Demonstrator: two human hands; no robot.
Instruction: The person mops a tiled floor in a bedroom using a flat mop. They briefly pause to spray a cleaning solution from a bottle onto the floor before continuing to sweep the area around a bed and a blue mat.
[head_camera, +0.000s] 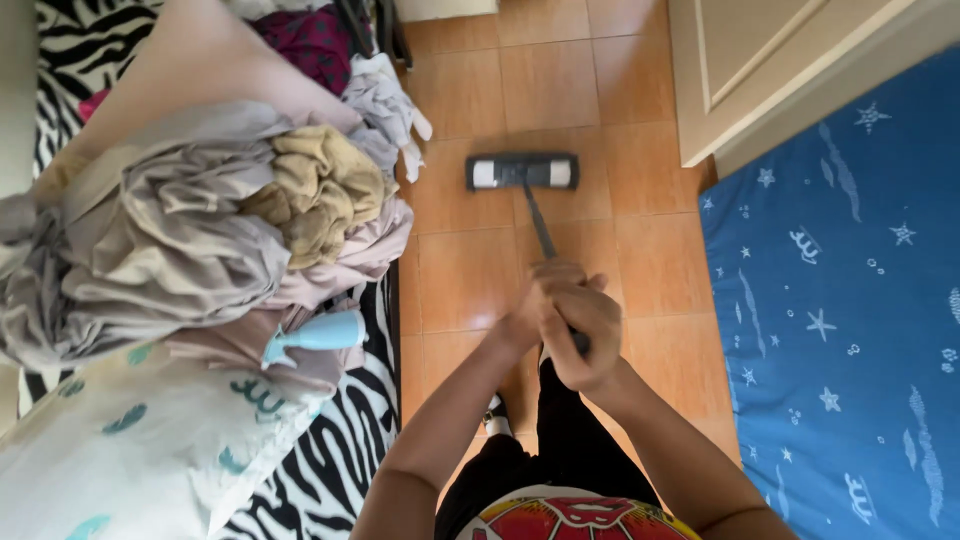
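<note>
A flat mop with a dark head (521, 172) rests on the orange tiled floor (460, 270), its thin handle (540, 230) running back toward me. Both hands wrap the handle close together. My left hand (535, 305) sits slightly higher up and to the left. My right hand (580, 335) closes over the handle just below it, partly covering the left hand's fingers. The handle's near end is hidden under the hands.
A heap of crumpled grey and tan laundry (220, 210) lies on a zebra-print bed (330, 460) at left, with a pale blue object (320, 335) and a white pillow (130, 450). A blue star-patterned mattress (840, 320) is at right; a cream door (740, 70) behind it.
</note>
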